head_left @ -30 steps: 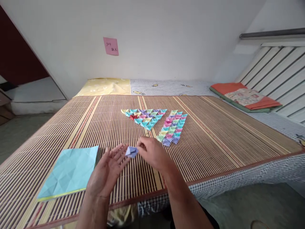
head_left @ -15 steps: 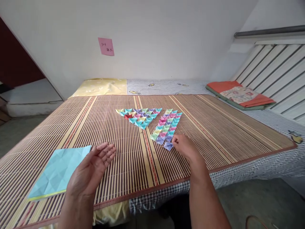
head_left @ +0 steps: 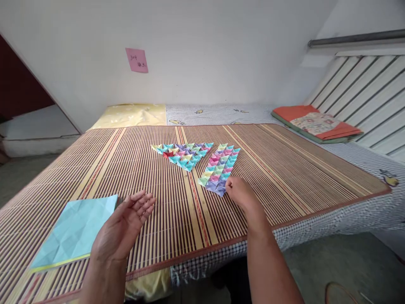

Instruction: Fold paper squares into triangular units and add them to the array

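My right hand (head_left: 241, 192) is closed, its fingertips at the edge of a purple folded paper boat (head_left: 220, 191), which sits against the near end of a slanting block of pastel paper boats (head_left: 220, 164). Those boats stand in tight rows of green, pink, yellow, blue and purple. Left of the block, a triangular group of paper boats (head_left: 185, 155) includes one red boat (head_left: 168, 155). Palm up with fingers spread, my left hand (head_left: 125, 223) hovers empty above the mat, beside a stack of creased light blue paper (head_left: 76, 230).
A striped bamboo mat (head_left: 152, 173) covers the bed. Folded orange and green cloth (head_left: 316, 122) lies at the back right, near a white slatted rail (head_left: 373, 84). A pink note (head_left: 137, 60) is stuck on the wall.
My right hand has pushed the purple boat away from me, closing the gap to the block. My left hand stays open in nearly the same place. The view has shifted slightly.
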Demonstrator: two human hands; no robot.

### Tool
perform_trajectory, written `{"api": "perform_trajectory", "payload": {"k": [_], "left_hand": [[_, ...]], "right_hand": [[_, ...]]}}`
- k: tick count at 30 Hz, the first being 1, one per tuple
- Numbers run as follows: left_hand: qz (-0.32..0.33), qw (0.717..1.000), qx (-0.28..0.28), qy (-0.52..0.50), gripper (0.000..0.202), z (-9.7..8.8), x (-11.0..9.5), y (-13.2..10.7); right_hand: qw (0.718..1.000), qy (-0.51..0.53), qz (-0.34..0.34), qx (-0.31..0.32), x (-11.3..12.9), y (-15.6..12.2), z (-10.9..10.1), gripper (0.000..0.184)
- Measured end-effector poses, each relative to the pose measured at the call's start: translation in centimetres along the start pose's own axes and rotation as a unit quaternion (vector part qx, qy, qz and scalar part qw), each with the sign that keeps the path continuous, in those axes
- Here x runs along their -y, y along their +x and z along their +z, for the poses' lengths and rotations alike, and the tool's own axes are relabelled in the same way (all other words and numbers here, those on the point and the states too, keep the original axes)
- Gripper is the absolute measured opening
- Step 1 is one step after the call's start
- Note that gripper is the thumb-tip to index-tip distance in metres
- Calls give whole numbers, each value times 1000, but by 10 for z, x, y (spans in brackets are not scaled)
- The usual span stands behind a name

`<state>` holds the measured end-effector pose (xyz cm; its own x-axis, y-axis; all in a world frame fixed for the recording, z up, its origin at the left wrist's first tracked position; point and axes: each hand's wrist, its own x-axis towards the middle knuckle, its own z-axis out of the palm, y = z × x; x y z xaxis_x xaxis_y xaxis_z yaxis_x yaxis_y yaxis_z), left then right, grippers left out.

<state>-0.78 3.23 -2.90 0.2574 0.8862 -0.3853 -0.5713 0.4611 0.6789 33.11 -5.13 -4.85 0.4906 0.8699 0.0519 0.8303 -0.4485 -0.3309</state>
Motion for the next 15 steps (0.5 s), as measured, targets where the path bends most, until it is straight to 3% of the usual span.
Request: {"api": "perform_trajectory", "payload": {"k": [15], "left_hand": [[-11, 1000, 20, 0, 31, -2, 7, 3]], "right_hand": [[999, 30, 6, -12, 4, 2, 2, 23]]}}
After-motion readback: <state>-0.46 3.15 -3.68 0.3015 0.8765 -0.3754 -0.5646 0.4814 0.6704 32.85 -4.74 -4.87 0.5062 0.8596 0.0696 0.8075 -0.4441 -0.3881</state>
